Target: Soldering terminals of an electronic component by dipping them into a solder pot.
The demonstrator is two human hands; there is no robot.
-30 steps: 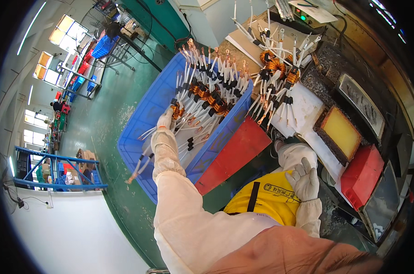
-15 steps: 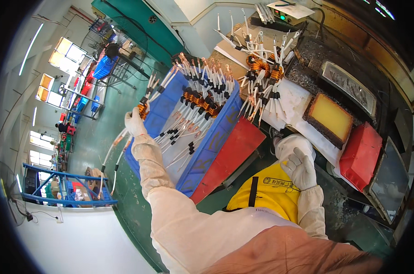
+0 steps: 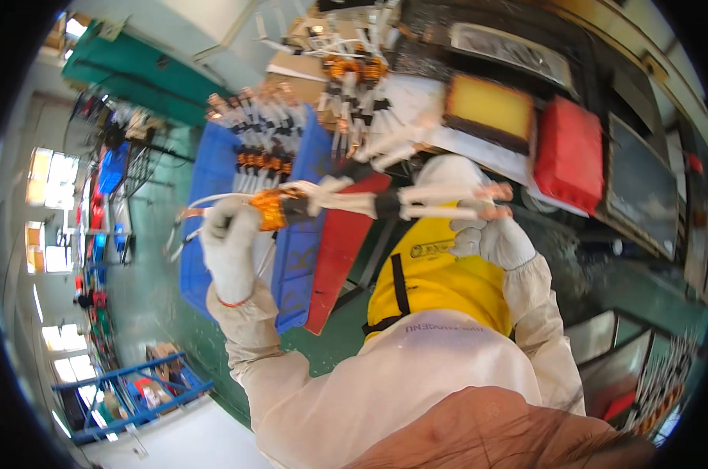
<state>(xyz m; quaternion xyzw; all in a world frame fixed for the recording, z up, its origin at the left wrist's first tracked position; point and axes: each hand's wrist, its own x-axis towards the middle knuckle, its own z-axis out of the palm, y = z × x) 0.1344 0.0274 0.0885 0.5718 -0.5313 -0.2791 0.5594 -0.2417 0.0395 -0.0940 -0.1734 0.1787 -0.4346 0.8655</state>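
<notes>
My left hand, in a white glove, is closed around a coil wound with orange-copper wire. White-sleeved leads with black bands run rightward from the coil across the front of my body and finish in bare copper ends. Close by those ends is my right hand, also gloved, its fingers half curled and apart; blur hides whether they touch the leads. Beneath the held coil, a blue crate contains rows of similar coils with upright white leads.
More coils lie in a heap on the bench behind. A yellow block in a dark frame and a red bin stand at right. A red panel adjoins the crate. Further left are a fan and a blue rack.
My left hand has brought the coil from the crate's left side in front of me, leads now pointing right. My right hand has lifted slightly toward the lead ends. The view has turned.
</notes>
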